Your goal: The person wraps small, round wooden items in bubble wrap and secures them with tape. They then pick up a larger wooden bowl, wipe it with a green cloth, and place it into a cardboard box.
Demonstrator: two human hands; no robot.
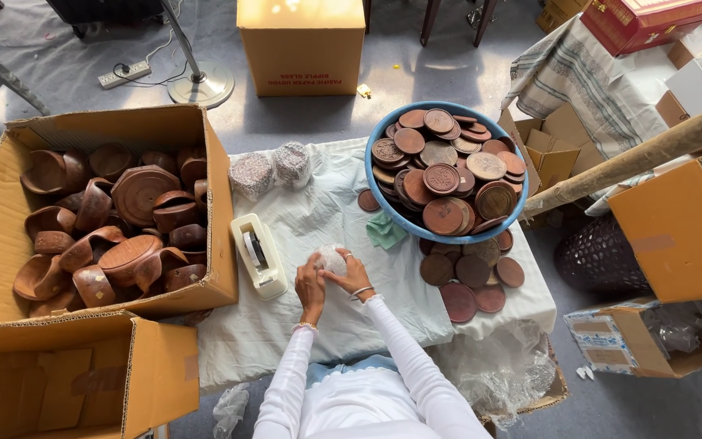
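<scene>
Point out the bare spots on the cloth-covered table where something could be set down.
Bare cloth lies between the tape dispenser and blue bowl, above the hands. Another patch sits near the front edge, left of the left hand. The right side is crowded with loose wooden discs.

head view, high above, looking straight down

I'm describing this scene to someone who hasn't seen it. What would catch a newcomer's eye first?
The blue basin heaped with round brown wooden discs, at the table's far right, stands out most. At the left, an open cardboard box is crammed with carved wooden bowls. Between them, the left hand and right hand together grip a small clear-wrapped bundle over the pale cloth.
</scene>
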